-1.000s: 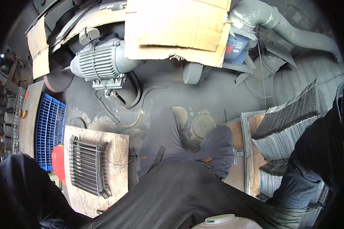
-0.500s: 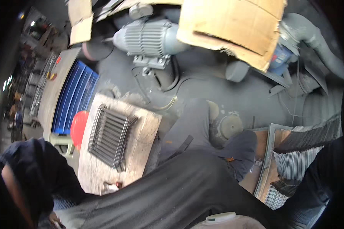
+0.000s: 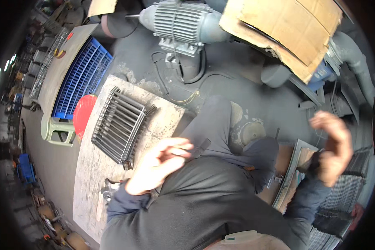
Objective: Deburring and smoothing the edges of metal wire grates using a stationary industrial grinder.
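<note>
My left hand [image 3: 160, 164] is raised in front of my torso, over the near right edge of a worn wooden board [image 3: 85, 187]. Its fingers are loosely bent, the thumb stands apart, and nothing shows in it. A stack of dark metal slatted frames [image 3: 118, 127] lies on the board, just beyond that hand and apart from it. On the right my right hand [image 3: 335, 148] is lifted, somewhat blurred, with curved fingers apart from the thumb and no object visible in it. Below it are tightly packed stacks of thin grey metal strips [image 3: 341, 191].
A grey electric motor [image 3: 179, 23] with a dark wheel stands ahead. Torn cardboard [image 3: 283, 31] covers machinery at far right, near a grey duct [image 3: 350, 54]. At left are a blue plastic crate [image 3: 81, 79], a red round seat [image 3: 84, 114] and a pale green stool [image 3: 58, 131].
Both hands have come into view: the left from the far left side to beside the board, the right up above the strip stacks. The view has shifted, and the surroundings appear higher.
</note>
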Demonstrator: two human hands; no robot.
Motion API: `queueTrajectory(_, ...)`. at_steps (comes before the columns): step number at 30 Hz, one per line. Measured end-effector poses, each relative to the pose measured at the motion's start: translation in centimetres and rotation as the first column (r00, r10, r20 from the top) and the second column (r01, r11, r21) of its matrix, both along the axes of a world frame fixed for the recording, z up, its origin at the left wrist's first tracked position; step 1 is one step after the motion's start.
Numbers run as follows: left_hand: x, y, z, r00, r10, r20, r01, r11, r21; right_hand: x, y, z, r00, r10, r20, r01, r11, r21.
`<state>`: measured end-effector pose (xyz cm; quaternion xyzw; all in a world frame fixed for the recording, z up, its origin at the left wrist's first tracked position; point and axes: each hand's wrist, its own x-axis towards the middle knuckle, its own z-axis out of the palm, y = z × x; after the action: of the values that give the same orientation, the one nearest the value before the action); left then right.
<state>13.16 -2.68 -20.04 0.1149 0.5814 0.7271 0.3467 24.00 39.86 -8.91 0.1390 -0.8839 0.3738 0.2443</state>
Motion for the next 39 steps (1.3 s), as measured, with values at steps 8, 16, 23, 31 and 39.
queueTrajectory(8, 3.3, -3.5, -7.1, 0.740, -0.270, -0.616, -0.334, 0.646, -0.686, 1.7, -4.7, -14.5, 0.837, -0.095, 0.538, 0.135, 0.990, -0.037)
queueTrajectory(16, 6.8, -22.2, -2.0, 0.980, -0.181, -0.083, -0.157, -0.445, -0.882, 0.0, -5.6, -15.2, 0.804, 0.029, 0.594, 0.024, 0.996, -0.080)
queueTrajectory(23, 12.5, -23.1, -12.6, 0.973, -0.031, -0.230, -0.223, -0.397, -0.890, -3.6, -7.9, -16.0, 0.831, 0.187, 0.524, -0.213, 0.977, -0.011)
queueTrajectory(31, 15.1, -23.5, -9.4, 0.270, 0.258, -0.927, -0.831, -0.423, -0.360, -5.9, -8.9, -16.1, 0.776, 0.306, 0.552, -0.353, 0.935, -0.022)
queueTrajectory(39, 10.2, -10.0, -3.0, -0.310, 0.531, -0.789, -0.897, 0.113, 0.428, -7.9, -12.9, -13.5, 0.768, 0.572, 0.288, -0.570, 0.816, -0.099)
